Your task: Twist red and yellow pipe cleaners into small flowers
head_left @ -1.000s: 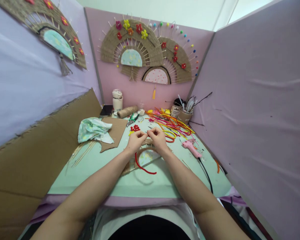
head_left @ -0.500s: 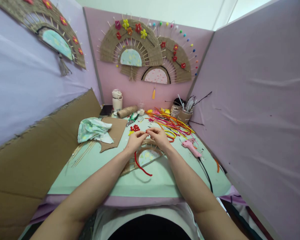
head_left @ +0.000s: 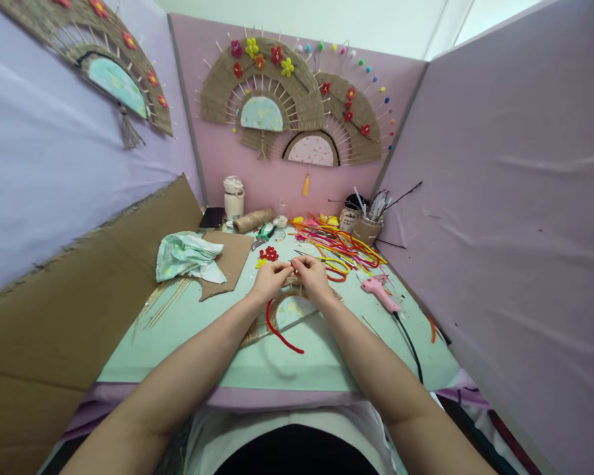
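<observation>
A red pipe cleaner [head_left: 283, 339] is pinched between my two hands, its long free end curving down in front of the left wrist. My left hand [head_left: 271, 280] and my right hand [head_left: 313, 274] meet at the fingertips, closed around the worked end, which is mostly hidden by the fingers. Beneath them lies a twine-wrapped fan [head_left: 294, 310] with a pale floral half-round centre, partly covered by both hands. Just beyond the left hand rest a small bunch of red pipe-cleaner loops [head_left: 269, 253] and a yellow piece [head_left: 261, 262].
Scissors [head_left: 337, 269] and a heap of coloured pipe cleaners [head_left: 336, 237] lie beyond my right hand. A pink glue gun [head_left: 381, 293] with its cord is at the right. Cardboard [head_left: 237, 254], cloth [head_left: 185, 256], pliers [head_left: 263, 235], a twine roll [head_left: 253, 220] and a bottle [head_left: 234, 198] stand left and back.
Both hands stay together with only small finger movements, and the pipe cleaner's free end has swung slightly down. The whole view has shifted a little.
</observation>
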Demonstrator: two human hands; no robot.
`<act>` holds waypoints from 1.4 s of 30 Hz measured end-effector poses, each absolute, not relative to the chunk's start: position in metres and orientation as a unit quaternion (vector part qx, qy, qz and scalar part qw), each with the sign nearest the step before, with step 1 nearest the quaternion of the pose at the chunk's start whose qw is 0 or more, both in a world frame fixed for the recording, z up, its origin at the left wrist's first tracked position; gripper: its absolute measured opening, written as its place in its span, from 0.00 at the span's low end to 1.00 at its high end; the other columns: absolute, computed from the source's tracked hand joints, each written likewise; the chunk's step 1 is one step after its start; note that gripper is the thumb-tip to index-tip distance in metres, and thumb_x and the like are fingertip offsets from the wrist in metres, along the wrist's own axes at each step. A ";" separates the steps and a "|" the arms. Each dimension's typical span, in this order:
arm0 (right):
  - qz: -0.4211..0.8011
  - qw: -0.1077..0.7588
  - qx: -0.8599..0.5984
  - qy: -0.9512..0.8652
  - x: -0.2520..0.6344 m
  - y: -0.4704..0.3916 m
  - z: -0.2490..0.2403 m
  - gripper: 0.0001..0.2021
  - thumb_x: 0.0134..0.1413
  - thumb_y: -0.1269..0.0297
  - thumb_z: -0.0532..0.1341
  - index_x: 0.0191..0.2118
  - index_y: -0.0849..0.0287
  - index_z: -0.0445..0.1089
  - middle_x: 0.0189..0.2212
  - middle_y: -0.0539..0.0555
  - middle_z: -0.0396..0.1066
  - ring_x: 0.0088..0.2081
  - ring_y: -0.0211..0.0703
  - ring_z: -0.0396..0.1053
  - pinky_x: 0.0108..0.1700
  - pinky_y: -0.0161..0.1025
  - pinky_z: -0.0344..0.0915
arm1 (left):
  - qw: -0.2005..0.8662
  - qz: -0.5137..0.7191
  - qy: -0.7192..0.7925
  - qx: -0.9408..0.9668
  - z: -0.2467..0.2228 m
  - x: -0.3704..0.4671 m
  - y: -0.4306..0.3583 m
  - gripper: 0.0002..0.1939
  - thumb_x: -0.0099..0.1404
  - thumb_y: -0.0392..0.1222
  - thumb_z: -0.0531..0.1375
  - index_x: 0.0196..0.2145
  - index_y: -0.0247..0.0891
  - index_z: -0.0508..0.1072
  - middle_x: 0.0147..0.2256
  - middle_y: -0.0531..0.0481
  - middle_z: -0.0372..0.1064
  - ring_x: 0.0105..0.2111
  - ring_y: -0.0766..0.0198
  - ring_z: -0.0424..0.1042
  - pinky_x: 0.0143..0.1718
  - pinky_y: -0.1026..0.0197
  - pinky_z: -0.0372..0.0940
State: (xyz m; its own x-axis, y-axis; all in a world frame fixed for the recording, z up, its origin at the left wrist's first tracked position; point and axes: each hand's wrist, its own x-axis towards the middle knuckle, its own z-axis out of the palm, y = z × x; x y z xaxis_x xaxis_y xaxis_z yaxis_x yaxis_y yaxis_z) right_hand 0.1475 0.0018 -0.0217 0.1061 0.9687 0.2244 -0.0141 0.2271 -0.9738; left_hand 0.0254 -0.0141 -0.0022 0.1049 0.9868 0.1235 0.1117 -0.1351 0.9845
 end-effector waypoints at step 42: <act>0.593 0.533 -0.408 -0.445 0.163 0.005 -0.009 0.10 0.34 0.63 0.67 0.26 0.59 0.67 0.18 0.43 0.60 0.22 0.29 0.56 0.23 0.29 0.53 | 0.656 0.462 0.407 0.437 -0.010 0.020 -0.006 0.15 0.49 0.46 0.66 0.29 0.31 0.72 0.23 0.51 0.68 0.21 0.72 0.64 0.24 0.68 0.59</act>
State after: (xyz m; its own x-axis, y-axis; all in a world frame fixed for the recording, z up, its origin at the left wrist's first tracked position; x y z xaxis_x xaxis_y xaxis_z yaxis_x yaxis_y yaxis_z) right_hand 0.1631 0.0047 -0.0086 -0.0995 0.9950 -0.0109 -0.2688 -0.0374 -0.9625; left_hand 0.0197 -0.0059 -0.0097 0.2423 0.9613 -0.1311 -0.2498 0.1923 0.9490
